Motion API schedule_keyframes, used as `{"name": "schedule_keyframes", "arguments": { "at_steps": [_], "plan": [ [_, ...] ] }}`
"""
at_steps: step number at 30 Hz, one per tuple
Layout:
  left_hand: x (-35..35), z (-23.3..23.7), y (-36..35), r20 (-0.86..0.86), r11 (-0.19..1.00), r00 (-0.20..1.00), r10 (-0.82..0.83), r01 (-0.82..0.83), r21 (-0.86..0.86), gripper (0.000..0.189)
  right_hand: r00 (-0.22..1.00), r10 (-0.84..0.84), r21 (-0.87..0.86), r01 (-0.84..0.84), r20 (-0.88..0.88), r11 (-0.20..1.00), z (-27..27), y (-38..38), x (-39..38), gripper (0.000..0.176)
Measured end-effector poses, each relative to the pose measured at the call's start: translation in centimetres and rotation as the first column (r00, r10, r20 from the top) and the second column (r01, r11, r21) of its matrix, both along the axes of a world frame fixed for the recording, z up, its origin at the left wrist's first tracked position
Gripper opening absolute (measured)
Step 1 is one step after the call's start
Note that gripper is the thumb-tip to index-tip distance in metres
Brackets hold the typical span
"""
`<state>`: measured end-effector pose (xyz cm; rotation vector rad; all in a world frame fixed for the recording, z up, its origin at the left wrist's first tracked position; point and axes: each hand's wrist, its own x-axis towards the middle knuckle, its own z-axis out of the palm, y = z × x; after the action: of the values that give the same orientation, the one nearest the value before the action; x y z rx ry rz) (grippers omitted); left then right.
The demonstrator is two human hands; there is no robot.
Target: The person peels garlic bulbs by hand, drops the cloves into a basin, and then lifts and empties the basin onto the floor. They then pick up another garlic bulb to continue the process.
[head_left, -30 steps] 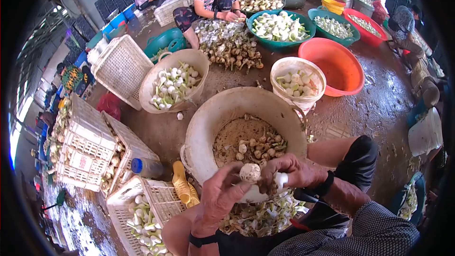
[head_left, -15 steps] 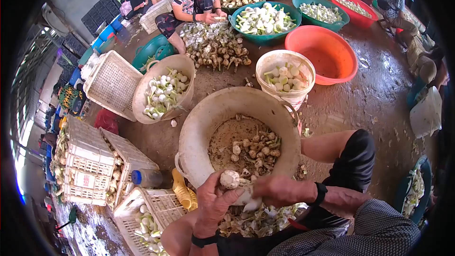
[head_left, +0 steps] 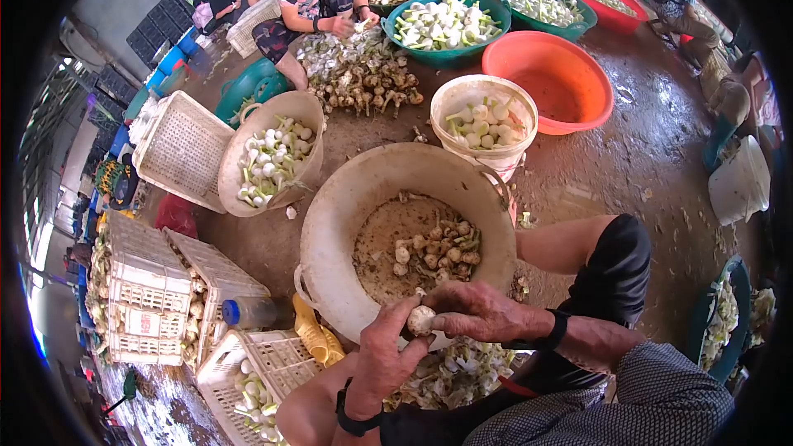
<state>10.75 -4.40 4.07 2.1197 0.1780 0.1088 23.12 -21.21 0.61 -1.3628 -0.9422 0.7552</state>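
Observation:
Between my two hands, above the near rim of a large pale tub (head_left: 330, 198), is a garlic bulb (head_left: 421, 320). My left hand (head_left: 387, 355) has its fingers around the bulb's left side. From the right, my right hand (head_left: 479, 312) grips the bulb, thumb against it and fingers curled over the top. Unpeeled bulbs (head_left: 442, 249) with brown skins lie inside the tub. Below my hands is a heap of pale peelings (head_left: 454, 376).
Beyond the tub stand a white bucket (head_left: 487, 136), an orange basin (head_left: 549, 83) and an oval tub (head_left: 273, 161) of peeled garlic. Crates (head_left: 153, 289) and a blue-capped bottle (head_left: 252, 312) are at left. A co-worker (head_left: 318, 0) sits behind a garlic pile (head_left: 363, 74).
My right hand has moved from the blurred position beside the bulb onto the bulb itself. The view has shifted slightly, so the surroundings appear farther left and a little higher.

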Motion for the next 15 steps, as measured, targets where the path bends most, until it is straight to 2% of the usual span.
{"name": "schedule_keyframes", "arguments": {
  "at_steps": [2,3,4,5,6,8,9,12,13,15],
  "plan": [
    [0.0,-0.2,-0.2,0.034,1.000,0.999,0.005,-0.006,0.021,0.051,0.976,0.065,-0.140,-0.096,-0.209,0.986,0.7,-0.2,0.2,0.028],
    [0.0,-0.3,-0.2,0.068,0.999,0.998,0.006,-0.009,0.042,0.049,0.976,0.066,-0.139,-0.096,-0.207,0.986,0.6,-0.2,0.2,0.028],
    [0.0,-0.2,-0.3,0.069,0.999,0.998,0.004,-0.007,0.042,0.049,0.942,0.049,-0.105,-0.088,-0.333,0.990,0.3,-0.1,0.1,0.027],
    [-0.1,0.1,-0.4,0.004,0.982,0.997,0.071,-0.069,-0.175,0.046,0.890,0.034,-0.074,-0.075,-0.454,0.994,0.2,-0.1,0.1,0.026],
    [-0.2,0.2,-0.5,-0.074,0.914,0.990,0.122,-0.141,-0.379,0.043,0.890,0.032,-0.074,-0.073,-0.454,0.995,0.1,-0.1,0.1,0.026],
    [-0.1,0.2,-0.5,-0.019,0.893,0.991,0.133,-0.128,-0.430,0.038,0.861,-0.055,-0.050,0.035,-0.506,0.998,0.2,0.0,0.0,0.033],
    [-0.1,0.2,-0.5,0.035,0.870,0.988,0.148,-0.114,-0.479,0.034,0.875,-0.066,-0.075,0.033,-0.479,0.997,0.1,0.0,0.0,0.035],
    [-0.3,0.3,-0.2,-0.050,0.910,0.986,0.158,-0.165,-0.382,0.030,0.907,-0.071,-0.060,0.051,-0.416,0.997,-0.5,-0.1,-0.3,0.036],
    [-0.4,0.1,0.0,-0.051,0.909,0.986,0.159,-0.166,-0.382,0.030,0.906,-0.070,-0.060,0.050,-0.417,0.997,-0.4,-0.1,-0.3,0.036],
    [-0.5,-0.4,0.3,-0.020,0.954,0.989,0.148,-0.148,-0.262,0.027,0.922,-0.074,-0.084,0.045,-0.381,0.995,0.0,-0.1,-0.1,0.039]
  ]
}}
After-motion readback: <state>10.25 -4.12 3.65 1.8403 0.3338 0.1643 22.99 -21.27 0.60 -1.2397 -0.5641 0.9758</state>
